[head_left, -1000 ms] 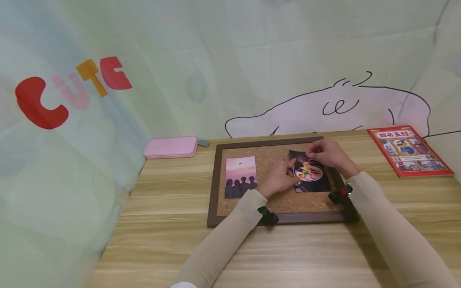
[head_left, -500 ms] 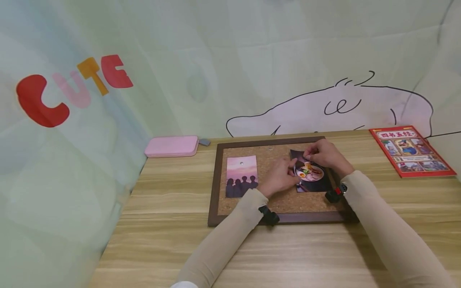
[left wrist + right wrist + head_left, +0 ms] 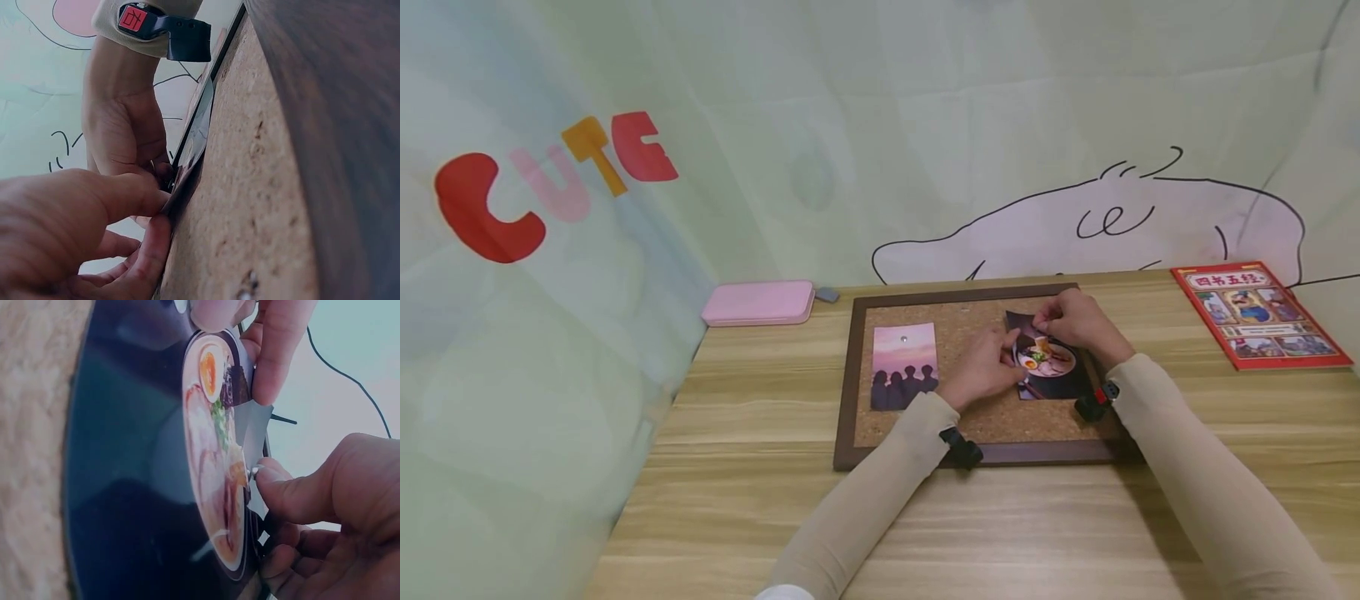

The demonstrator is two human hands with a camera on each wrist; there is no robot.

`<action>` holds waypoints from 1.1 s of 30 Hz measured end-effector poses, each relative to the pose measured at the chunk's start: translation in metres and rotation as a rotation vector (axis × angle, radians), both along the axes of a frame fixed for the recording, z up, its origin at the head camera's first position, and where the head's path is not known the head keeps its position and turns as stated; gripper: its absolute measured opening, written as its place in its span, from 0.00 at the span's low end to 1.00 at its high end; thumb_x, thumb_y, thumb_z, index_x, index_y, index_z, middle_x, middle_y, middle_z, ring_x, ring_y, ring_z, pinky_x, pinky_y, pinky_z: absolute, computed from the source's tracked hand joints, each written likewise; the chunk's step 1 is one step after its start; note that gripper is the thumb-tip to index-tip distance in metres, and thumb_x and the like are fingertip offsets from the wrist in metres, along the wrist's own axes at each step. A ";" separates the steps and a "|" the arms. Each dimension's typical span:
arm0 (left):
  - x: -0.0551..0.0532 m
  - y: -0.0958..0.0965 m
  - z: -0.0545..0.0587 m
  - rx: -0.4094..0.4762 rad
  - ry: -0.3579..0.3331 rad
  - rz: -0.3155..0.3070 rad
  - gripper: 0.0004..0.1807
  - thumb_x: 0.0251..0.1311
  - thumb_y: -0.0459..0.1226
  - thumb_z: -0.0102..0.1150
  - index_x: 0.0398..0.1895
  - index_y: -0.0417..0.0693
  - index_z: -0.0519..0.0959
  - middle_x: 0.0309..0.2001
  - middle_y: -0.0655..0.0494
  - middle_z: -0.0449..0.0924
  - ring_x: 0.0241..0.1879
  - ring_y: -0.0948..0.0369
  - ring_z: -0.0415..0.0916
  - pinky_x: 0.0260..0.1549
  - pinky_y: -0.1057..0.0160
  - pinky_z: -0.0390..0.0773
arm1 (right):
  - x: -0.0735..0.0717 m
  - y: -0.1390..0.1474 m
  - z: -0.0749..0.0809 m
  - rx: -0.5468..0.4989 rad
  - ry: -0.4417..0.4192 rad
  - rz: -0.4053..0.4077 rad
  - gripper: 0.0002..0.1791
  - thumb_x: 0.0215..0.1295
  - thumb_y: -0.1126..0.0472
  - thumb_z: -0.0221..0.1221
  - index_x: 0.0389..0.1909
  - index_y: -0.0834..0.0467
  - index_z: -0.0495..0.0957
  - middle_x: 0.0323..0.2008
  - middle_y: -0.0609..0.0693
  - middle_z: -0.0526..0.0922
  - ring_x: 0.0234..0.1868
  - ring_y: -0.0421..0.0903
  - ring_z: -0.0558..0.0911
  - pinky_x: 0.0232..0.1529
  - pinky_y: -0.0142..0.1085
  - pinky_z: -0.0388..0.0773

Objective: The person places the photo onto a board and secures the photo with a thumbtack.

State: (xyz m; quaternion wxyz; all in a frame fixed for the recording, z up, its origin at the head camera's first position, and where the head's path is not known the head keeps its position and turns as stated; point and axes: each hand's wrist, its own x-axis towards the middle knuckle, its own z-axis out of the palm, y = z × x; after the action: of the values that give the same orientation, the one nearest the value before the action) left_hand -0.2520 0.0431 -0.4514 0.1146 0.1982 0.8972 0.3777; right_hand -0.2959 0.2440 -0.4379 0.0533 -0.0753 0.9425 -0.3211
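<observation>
A framed corkboard (image 3: 977,429) lies on the table. On its right half is a dark photo (image 3: 1060,387) of a noodle bowl with a halved egg. My left hand (image 3: 985,367) pinches that photo's left edge between thumb and finger, and the left wrist view shows the edge raised off the cork (image 3: 244,156). Near the photo's top, my right hand (image 3: 1075,318) holds a small silver thumbtack (image 3: 253,471) against the print with its thumb. The tack's point is hidden. A pink sunset photo (image 3: 904,354) with silhouettes sits on the left half, a silver tack (image 3: 904,339) at its top.
A pink case (image 3: 758,302) and a small grey item (image 3: 827,295) lie at the table's back left. To the right of the board is a red picture book (image 3: 1258,315). A printed curtain (image 3: 775,167) hangs behind the table.
The right hand has shifted slightly left along the top of the noodle photo, its wrist swinging inward. My left hand keeps its place at the photo's edge.
</observation>
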 end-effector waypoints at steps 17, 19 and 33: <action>-0.007 0.003 -0.009 -0.029 -0.010 0.006 0.39 0.65 0.38 0.75 0.79 0.45 0.71 0.44 0.52 0.75 0.36 0.64 0.72 0.32 0.70 0.70 | -0.007 0.002 0.007 -0.041 -0.090 -0.017 0.09 0.67 0.66 0.63 0.40 0.70 0.85 0.32 0.54 0.84 0.35 0.49 0.77 0.34 0.36 0.73; -0.004 0.001 -0.003 -0.007 -0.026 0.005 0.40 0.65 0.37 0.75 0.79 0.43 0.71 0.44 0.51 0.74 0.36 0.64 0.71 0.32 0.71 0.70 | -0.008 0.002 0.008 -0.053 -0.107 -0.026 0.09 0.67 0.66 0.62 0.41 0.70 0.84 0.35 0.57 0.84 0.36 0.50 0.78 0.34 0.36 0.73; -0.002 0.000 -0.001 0.004 -0.019 0.009 0.40 0.64 0.37 0.75 0.79 0.43 0.71 0.44 0.53 0.74 0.36 0.65 0.70 0.31 0.73 0.68 | -0.012 0.001 0.013 -0.047 -0.208 -0.094 0.13 0.71 0.60 0.61 0.44 0.67 0.82 0.37 0.54 0.80 0.37 0.49 0.76 0.35 0.36 0.72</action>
State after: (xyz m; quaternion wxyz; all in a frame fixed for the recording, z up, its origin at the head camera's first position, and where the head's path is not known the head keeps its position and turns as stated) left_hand -0.2537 0.0427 -0.4525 0.1211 0.1907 0.8961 0.3820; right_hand -0.3081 0.2450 -0.4248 0.1339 0.0016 0.9266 -0.3515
